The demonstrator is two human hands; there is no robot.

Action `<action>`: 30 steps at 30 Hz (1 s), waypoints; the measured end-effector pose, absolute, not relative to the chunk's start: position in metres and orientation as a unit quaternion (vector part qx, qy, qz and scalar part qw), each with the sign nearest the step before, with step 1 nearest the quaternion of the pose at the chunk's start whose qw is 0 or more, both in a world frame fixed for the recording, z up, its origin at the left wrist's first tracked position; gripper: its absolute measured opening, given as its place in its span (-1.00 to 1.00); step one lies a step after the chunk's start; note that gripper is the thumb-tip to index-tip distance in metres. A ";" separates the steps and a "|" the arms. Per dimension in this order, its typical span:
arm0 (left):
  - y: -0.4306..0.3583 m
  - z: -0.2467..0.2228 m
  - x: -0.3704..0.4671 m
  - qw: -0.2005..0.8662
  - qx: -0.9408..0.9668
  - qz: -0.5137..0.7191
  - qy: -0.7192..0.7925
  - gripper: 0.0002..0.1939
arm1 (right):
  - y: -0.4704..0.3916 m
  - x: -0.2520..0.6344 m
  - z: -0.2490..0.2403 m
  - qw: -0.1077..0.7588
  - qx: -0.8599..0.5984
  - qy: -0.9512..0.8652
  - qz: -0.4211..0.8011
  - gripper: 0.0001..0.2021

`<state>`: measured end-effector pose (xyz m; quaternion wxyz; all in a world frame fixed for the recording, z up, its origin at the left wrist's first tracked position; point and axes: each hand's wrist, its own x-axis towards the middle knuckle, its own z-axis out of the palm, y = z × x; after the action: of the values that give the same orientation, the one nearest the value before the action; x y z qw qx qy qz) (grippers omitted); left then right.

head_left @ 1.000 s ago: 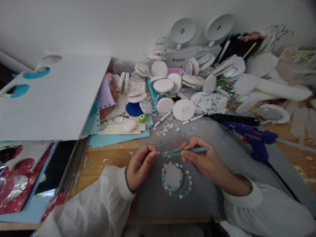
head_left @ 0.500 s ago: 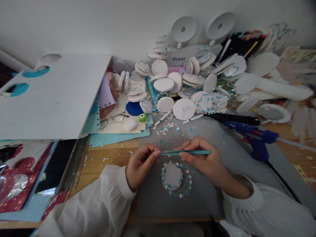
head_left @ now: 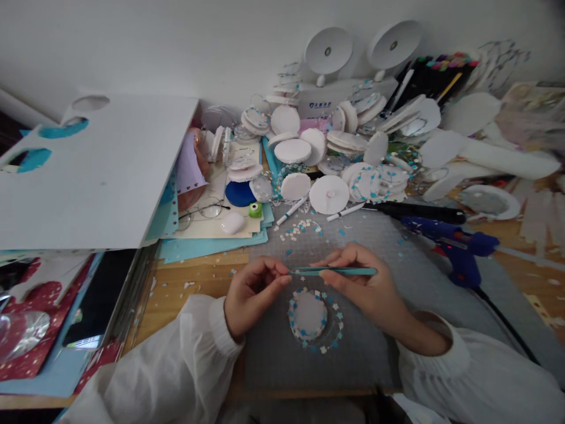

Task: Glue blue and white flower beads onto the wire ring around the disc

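Note:
My right hand [head_left: 359, 274] grips teal tweezers [head_left: 353, 271] held level, their tips pointing left. The tips meet the fingertips of my left hand [head_left: 258, 288], which are pinched together; whatever they hold is too small to make out. Just below the tweezers lies a round white disc [head_left: 309, 315] edged with small blue and white flowers. A thin loop of the same flowers [head_left: 334, 341] curves out to its right on the grey cutting mat [head_left: 282, 371].
Loose white paper flowers [head_left: 302, 228] lie beyond my hands. Behind them are many piled white discs [head_left: 329, 195] and two white markers [head_left: 345, 212]. A blue glue gun [head_left: 461, 253] rests at right. Glasses [head_left: 209, 209], a green punch [head_left: 255, 210] and a large white board [head_left: 101, 176] are at left.
The tweezers' tips have closed together and shifted slightly at my left fingertips. My left thumb has moved slightly right. Nothing else has visibly moved.

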<state>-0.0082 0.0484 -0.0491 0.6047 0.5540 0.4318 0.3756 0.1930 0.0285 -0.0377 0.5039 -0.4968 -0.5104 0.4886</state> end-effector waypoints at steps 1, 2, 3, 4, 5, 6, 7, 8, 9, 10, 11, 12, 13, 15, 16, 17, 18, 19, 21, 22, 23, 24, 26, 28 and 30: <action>0.048 -0.050 -0.008 0.604 0.554 0.375 0.432 -0.81 | 0.028 0.193 -0.038 0.503 -0.498 -0.508 0.491 -0.84; 0.048 -0.051 -0.009 0.604 0.556 0.374 0.432 -0.82 | 0.028 0.192 -0.038 0.502 -0.499 -0.507 0.491 -0.84; 0.047 -0.051 -0.009 0.604 0.558 0.373 0.429 -0.83 | 0.028 0.192 -0.038 0.502 -0.501 -0.507 0.490 -0.84; 0.047 -0.052 -0.010 0.604 0.560 0.373 0.427 -0.83 | 0.028 0.192 -0.038 0.501 -0.502 -0.507 0.489 -0.84; 0.047 -0.052 -0.010 0.604 0.562 0.373 0.425 -0.84 | 0.027 0.192 -0.037 0.501 -0.502 -0.508 0.488 -0.84; 0.047 -0.052 -0.010 0.603 0.564 0.373 0.423 -0.84 | 0.027 0.192 -0.037 0.501 -0.501 -0.510 0.488 -0.84; 0.047 -0.052 -0.011 0.603 0.566 0.372 0.421 -0.85 | 0.028 0.192 -0.037 0.501 -0.500 -0.509 0.489 -0.84; 0.047 -0.052 -0.011 0.604 0.567 0.372 0.419 -0.85 | 0.028 0.192 -0.036 0.502 -0.499 -0.507 0.491 -0.84; 0.047 -0.052 -0.011 0.604 0.568 0.372 0.417 -0.86 | 0.028 0.192 -0.036 0.503 -0.498 -0.505 0.494 -0.84; 0.048 -0.052 -0.011 0.604 0.569 0.373 0.414 -0.86 | 0.028 0.193 -0.036 0.503 -0.498 -0.502 0.497 -0.84; 0.048 -0.052 -0.011 0.604 0.570 0.374 0.412 -0.86 | 0.028 0.193 -0.035 0.504 -0.497 -0.499 0.499 -0.84; 0.048 -0.052 -0.011 0.604 0.571 0.376 0.410 -0.87 | 0.028 0.193 -0.035 0.504 -0.496 -0.497 0.503 -0.84; 0.048 -0.052 -0.011 0.603 0.571 0.378 0.408 -0.87 | 0.028 0.194 -0.035 0.503 -0.494 -0.496 0.506 -0.84; 0.048 -0.052 -0.010 0.604 0.571 0.379 0.408 -0.87 | 0.028 0.194 -0.036 0.504 -0.491 -0.494 0.511 -0.85; 0.048 -0.052 -0.010 0.605 0.569 0.379 0.408 -0.87 | 0.028 0.194 -0.036 0.503 -0.490 -0.492 0.515 -0.85; 0.048 -0.052 -0.010 0.607 0.566 0.379 0.410 -0.87 | 0.028 0.194 -0.037 0.503 -0.489 -0.491 0.517 -0.85; 0.048 -0.052 -0.010 0.609 0.563 0.378 0.412 -0.86 | 0.028 0.194 -0.037 0.503 -0.490 -0.489 0.518 -0.85; 0.048 -0.052 -0.010 0.610 0.559 0.378 0.415 -0.85 | 0.027 0.194 -0.037 0.504 -0.491 -0.489 0.515 -0.85; 0.049 -0.052 -0.010 0.613 0.552 0.378 0.420 -0.84 | 0.027 0.194 -0.036 0.508 -0.494 -0.493 0.505 -0.85; 0.049 -0.052 -0.010 0.615 0.549 0.378 0.421 -0.83 | 0.026 0.195 -0.036 0.510 -0.493 -0.498 0.500 -0.85; 0.050 -0.052 -0.010 0.618 0.546 0.378 0.421 -0.82 | 0.026 0.195 -0.035 0.509 -0.490 -0.504 0.497 -0.85; 0.050 -0.052 -0.010 0.620 0.543 0.378 0.421 -0.82 | 0.025 0.196 -0.035 0.507 -0.486 -0.511 0.496 -0.85; 0.050 -0.051 -0.010 0.624 0.538 0.378 0.422 -0.81 | 0.024 0.196 -0.034 0.502 -0.480 -0.523 0.494 -0.86; 0.050 -0.050 -0.009 0.625 0.532 0.379 0.426 -0.80 | 0.024 0.197 -0.034 0.498 -0.486 -0.529 0.486 -0.86; 0.050 -0.049 -0.009 0.624 0.528 0.381 0.432 -0.79 | 0.024 0.197 -0.034 0.495 -0.492 -0.531 0.481 -0.85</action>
<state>-0.0093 0.0499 -0.0492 0.6243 0.5277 0.4321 0.3809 0.1974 0.0236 -0.0339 0.4947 -0.4924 -0.5307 0.4808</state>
